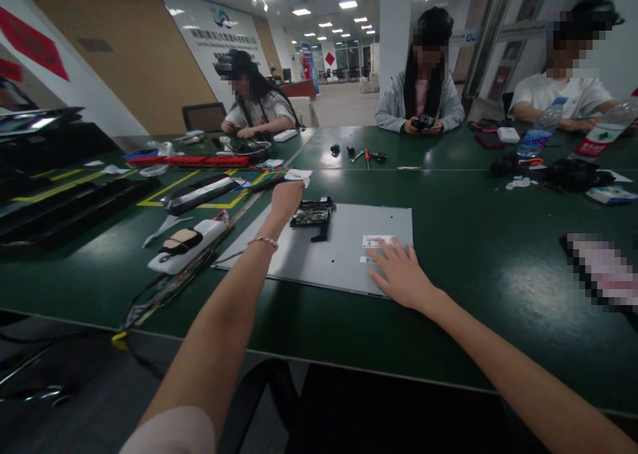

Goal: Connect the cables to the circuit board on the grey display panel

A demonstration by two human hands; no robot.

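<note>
1. In the head view, a flat grey panel is laid on the green table, squarely in front of the person; it seems placed there so that its whole face can be reached by both arms.
2. A circuit board assembly with a black frame is set on the far left part of the panel. By its position, it is kept within easy reach of the left hand.
3. The left hand is curled beside the assembly, near a white paper at the panel's far edge. Whether anything is pinched in its fingers cannot be told, since the fingertips are hidden.
4. The right hand is spread, with fingers apart, over the near right part of the panel, by two white labels. Nothing is seen gripped by it; the panel is probably steadied by this light touch.
5. The two hands are held well apart, one at each side of the panel, an arrangement suited to keeping it from sliding or turning.
6. A red-handled screwdriver is laid beyond the panel, among small dark items. A white device is rested to the left, outside the panel, so the working surface is not crowded by it.
</note>
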